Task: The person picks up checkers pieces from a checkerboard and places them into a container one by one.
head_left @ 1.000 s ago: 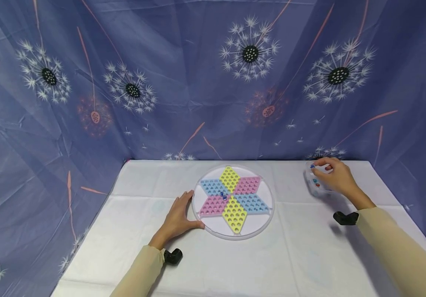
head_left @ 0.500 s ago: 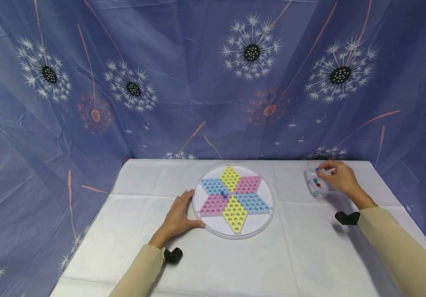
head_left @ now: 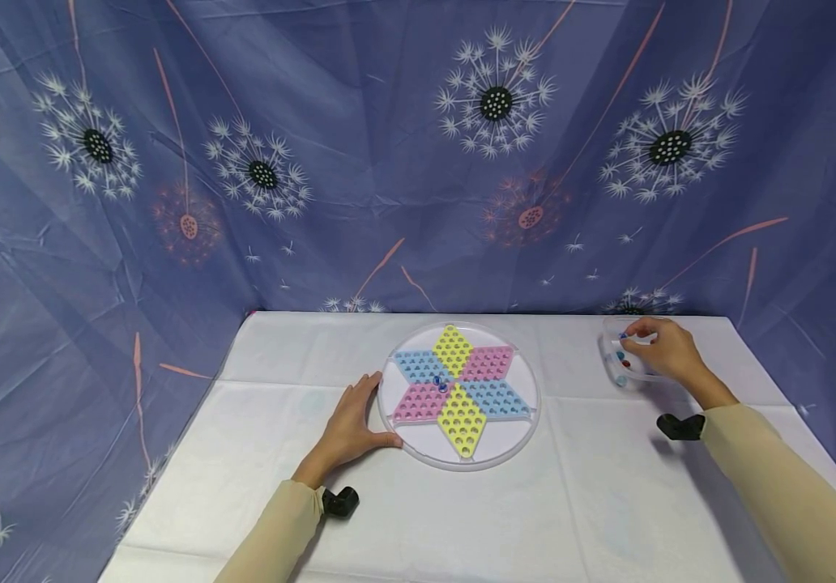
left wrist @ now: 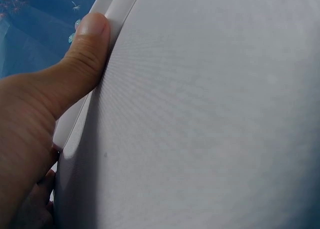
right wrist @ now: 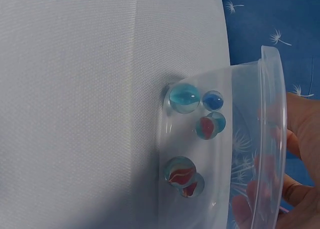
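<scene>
A round Chinese checkers board lies on the table with a star of yellow, pink and blue fields; two blue marbles sit near its centre. My left hand rests at its left rim, fingers stretched along the edge, and the thumb touches the rim. To the right, my right hand reaches over a clear plastic box and pinches a blue marble at thumb and fingertip. Teal, blue and red-streaked marbles lie in the box.
A white cloth covers the table. Behind and at the sides hangs a blue dandelion-print curtain. Each wrist wears a small black camera, such as the left one.
Over the box, my right hand has shifted slightly right and down, and the blue marble at its fingertips moved with it. The left hand and the board stay in place.
</scene>
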Available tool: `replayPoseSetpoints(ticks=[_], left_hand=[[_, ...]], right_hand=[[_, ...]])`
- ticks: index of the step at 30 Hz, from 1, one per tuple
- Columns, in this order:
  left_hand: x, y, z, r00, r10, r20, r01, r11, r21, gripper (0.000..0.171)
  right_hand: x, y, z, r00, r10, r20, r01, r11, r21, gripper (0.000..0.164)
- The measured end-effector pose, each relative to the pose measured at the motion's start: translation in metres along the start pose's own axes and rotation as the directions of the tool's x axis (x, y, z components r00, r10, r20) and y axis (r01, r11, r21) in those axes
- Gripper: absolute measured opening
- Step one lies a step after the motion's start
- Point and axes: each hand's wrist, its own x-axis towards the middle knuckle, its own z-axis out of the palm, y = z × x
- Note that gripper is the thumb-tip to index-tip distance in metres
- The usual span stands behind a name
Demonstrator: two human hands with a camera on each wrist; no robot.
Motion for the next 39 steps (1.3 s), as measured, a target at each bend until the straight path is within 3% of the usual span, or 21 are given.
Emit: replayPoseSetpoints(ticks=[6,14,24,39], left_hand=[[0.000,0.000,0.000,1.000,-0.002,0.002,0.002,1.000,0.000,0.128],[0.000,0.001,-0.001,1.000,0.000,0.006,0.001,1.000,-0.005,0.128],[0.000,0.002,-0.002,1.000,-0.004,0.000,0.004,1.000,-0.004,0.127],[-0.002,0.002,0.001,1.000,-0.009,-0.011,0.009,1.000,-0.025,0.125]], right_hand=[[-0.001,0.000,0.001,1.000,0.006,-0.005,-0.006,1.000,0.002,0.032],[-0.002,0.000,0.001,1.000,0.023,0.000,-0.023,1.000,-0.004,0.052],[-0.004,-0.002,0.001,1.000,0.005,-0.015,-0.005,1.000,0.010,0.048],[-0.004,-0.012,-0.001,0.999,-0.012,-0.032,0.013,0.999,0.030,0.055]])
